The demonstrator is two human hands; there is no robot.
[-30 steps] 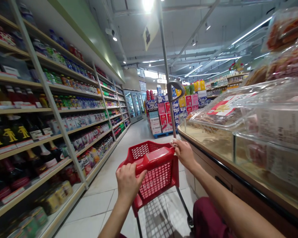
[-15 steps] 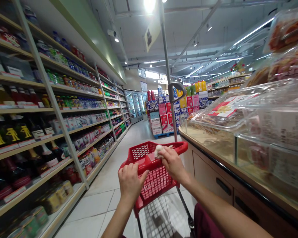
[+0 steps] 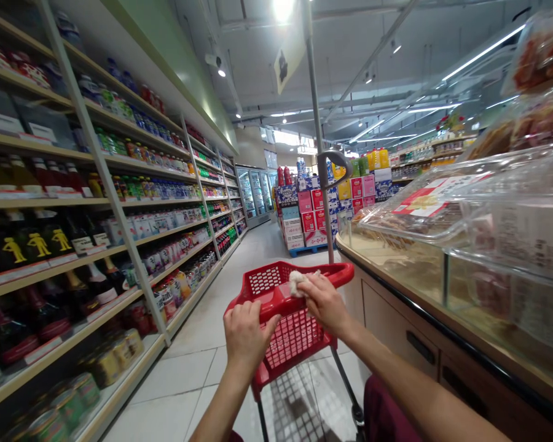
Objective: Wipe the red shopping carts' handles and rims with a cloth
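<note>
Below me is a red shopping cart [image 3: 263,281] with a perforated plastic basket and a thick red handle. My left hand [image 3: 247,334] is wrapped over the left part of the handle, its thumb lying along the near side. In the fingers of my right hand [image 3: 325,302] is a crumpled white cloth [image 3: 297,282], pressed against the top of the handle right of its middle. The palm side of both hands is hidden. A tall grey pole [image 3: 317,92] with a dark looped grip [image 3: 334,169] rises behind the cart's right side.
Shelves [image 3: 166,239] of bottles and cans line the left. Close on the right stands a wooden counter [image 3: 396,325] with a black edge, stacked with clear food packs [image 3: 424,196]. Ahead, boxed drinks [image 3: 308,221] stand on a blue pallet [image 3: 309,250]; glass-door fridges [image 3: 253,190] are farther back.
The whole view has shifted slightly, so the cart and shelves sit a little farther right. My right hand and the cloth stay at about the same spot on the handle; my left hand keeps its grip.
</note>
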